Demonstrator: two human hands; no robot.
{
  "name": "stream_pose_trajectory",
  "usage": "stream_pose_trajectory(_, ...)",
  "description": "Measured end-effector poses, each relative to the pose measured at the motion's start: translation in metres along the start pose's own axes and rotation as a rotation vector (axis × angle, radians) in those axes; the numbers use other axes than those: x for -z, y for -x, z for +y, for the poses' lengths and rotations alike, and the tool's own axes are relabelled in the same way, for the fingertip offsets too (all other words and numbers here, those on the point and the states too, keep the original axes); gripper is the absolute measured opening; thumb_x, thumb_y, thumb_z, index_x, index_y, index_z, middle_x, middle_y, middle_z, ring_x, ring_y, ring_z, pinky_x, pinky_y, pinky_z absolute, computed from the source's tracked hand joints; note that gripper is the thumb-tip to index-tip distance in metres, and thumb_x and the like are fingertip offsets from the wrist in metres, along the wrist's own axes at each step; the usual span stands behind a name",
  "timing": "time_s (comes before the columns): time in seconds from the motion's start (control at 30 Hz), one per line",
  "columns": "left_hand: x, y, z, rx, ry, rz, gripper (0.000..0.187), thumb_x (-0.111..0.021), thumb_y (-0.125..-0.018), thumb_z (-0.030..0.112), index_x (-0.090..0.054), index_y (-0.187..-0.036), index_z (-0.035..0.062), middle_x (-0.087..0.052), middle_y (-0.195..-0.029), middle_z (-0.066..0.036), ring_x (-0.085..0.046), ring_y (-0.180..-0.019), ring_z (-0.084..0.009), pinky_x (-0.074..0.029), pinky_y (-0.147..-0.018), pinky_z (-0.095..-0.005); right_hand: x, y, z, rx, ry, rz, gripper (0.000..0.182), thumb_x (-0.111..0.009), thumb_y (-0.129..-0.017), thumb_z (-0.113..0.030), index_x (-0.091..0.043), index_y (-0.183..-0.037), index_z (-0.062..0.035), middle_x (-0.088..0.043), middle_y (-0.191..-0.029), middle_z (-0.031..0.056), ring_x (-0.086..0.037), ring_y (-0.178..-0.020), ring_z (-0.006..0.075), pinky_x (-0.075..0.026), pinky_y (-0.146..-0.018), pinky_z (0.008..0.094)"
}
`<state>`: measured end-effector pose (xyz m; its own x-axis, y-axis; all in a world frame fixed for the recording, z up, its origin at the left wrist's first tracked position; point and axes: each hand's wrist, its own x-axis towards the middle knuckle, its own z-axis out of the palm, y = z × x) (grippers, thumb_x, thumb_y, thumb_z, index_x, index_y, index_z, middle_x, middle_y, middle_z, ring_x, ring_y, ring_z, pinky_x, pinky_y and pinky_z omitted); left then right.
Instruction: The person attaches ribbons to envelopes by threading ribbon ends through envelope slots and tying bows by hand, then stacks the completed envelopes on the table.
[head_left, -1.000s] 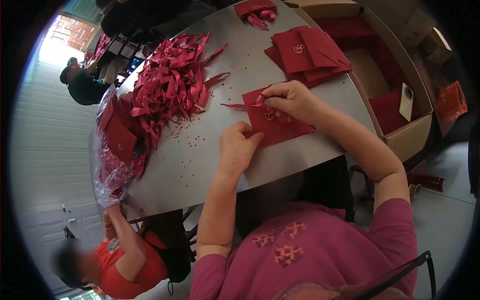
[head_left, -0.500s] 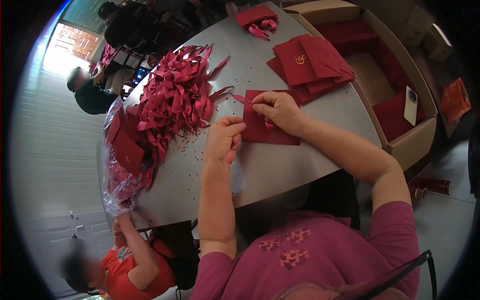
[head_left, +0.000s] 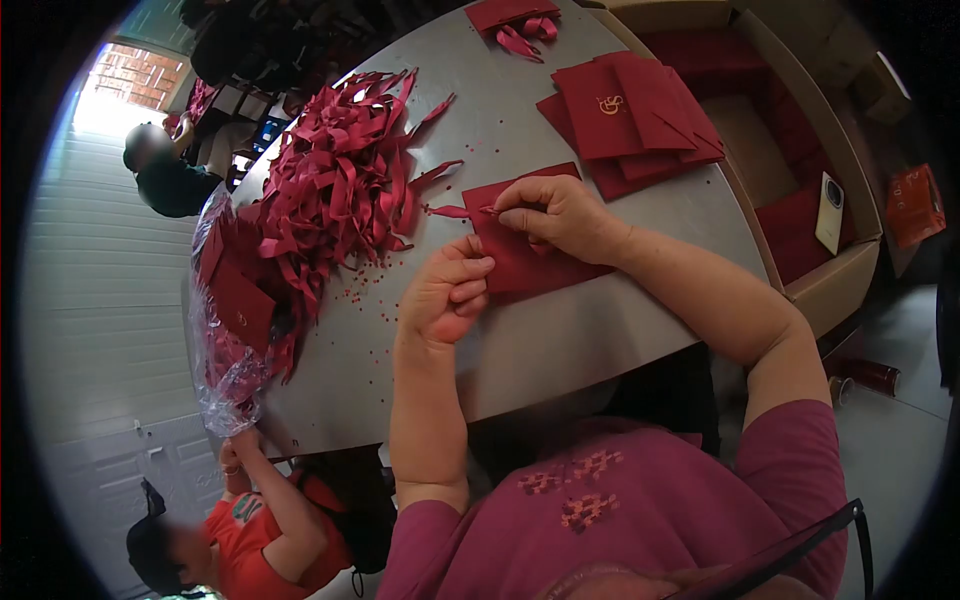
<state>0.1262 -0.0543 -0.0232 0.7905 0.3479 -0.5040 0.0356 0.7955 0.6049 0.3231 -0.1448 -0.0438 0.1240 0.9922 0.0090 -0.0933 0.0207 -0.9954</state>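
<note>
A dark red paper gift bag (head_left: 530, 277) lies flat on the grey table in front of me. My right hand (head_left: 560, 218) rests over its upper part, thumb and forefinger pinching a red ribbon (head_left: 450, 211) whose end sticks out to the left past the bag's edge. At the bag's left edge is my left hand (head_left: 450, 290), thumb against forefinger and the other fingers curled; it appears to grip that edge, though the contact is partly hidden. To the left spreads a large heap of red ribbons (head_left: 335, 165).
Stacked red bags (head_left: 625, 115) with a gold logo lie at the upper right. Beside them stands a cardboard box (head_left: 835, 275) holding red bags and a phone (head_left: 829, 214). A plastic sack (head_left: 215, 370) of red bags sits at the left, near a co-worker in orange (head_left: 285, 520).
The bag now lies tilted, its right side higher. My left hand has shifted slightly left and down along its edge, and more ribbon shows beyond the bag's left side.
</note>
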Motion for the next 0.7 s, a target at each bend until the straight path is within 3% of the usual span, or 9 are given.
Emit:
stream_pose_trajectory(0.23, -0.003, 0.002, -0.006, -0.006, 0.004, 0.050, 0.016, -0.058, -0.086, -0.003, -0.056, -0.095, 0.0100, -0.049, -0.069, 0.005, -0.036, -0.043, -0.0029, -0.024, -0.038, -0.0191, 0.000, -0.001, 0.003, -0.016, 0.053, -0.057, 0.012, -0.065, -0.092, -0.008, -0.066, -0.102, -0.0020, -0.061, -0.080, -0.0015, -0.053, -0.065, 0.0040, -0.045, -0.057, 0.0202)
stream_pose_trajectory(0.4, -0.019, 0.005, -0.013, -0.159, -0.163, 0.245, 0.011, -0.063, -0.088, 0.003, -0.055, -0.092, 0.0090, -0.049, -0.068, 0.004, -0.038, -0.044, -0.0047, -0.025, -0.039, -0.0210, 0.001, -0.004, 0.018, 0.204, 0.263, -0.013, 0.012, -0.066, -0.089, -0.006, -0.066, -0.100, -0.0005, -0.065, -0.091, 0.0031, -0.058, -0.081, 0.0087, -0.049, -0.071, 0.0244)
stream_pose_trajectory(0.47, -0.014, 0.001, -0.018, -0.195, -0.187, 0.296, 0.011, -0.065, -0.089, 0.005, -0.054, -0.090, 0.0086, -0.048, -0.068, 0.003, -0.039, -0.045, -0.0045, -0.025, -0.040, -0.0207, 0.001, -0.002, 0.011, 0.161, 0.278, -0.020, 0.013, -0.067, -0.087, -0.005, -0.066, -0.099, -0.0003, -0.066, -0.092, 0.0061, -0.061, -0.084, 0.0126, -0.049, -0.077, 0.0269)
stream_pose_trajectory(0.7, -0.009, 0.002, -0.015, -0.108, -0.041, 0.203, 0.024, -0.063, -0.087, 0.000, -0.054, -0.106, 0.0110, -0.053, -0.077, 0.004, -0.036, -0.047, -0.0034, -0.025, -0.041, -0.0189, 0.001, -0.004, 0.016, 0.469, 0.458, -0.005, 0.014, -0.068, -0.083, -0.005, -0.066, -0.097, -0.0021, -0.065, -0.090, 0.0113, -0.064, -0.085, 0.0240, -0.050, -0.076, 0.0320)
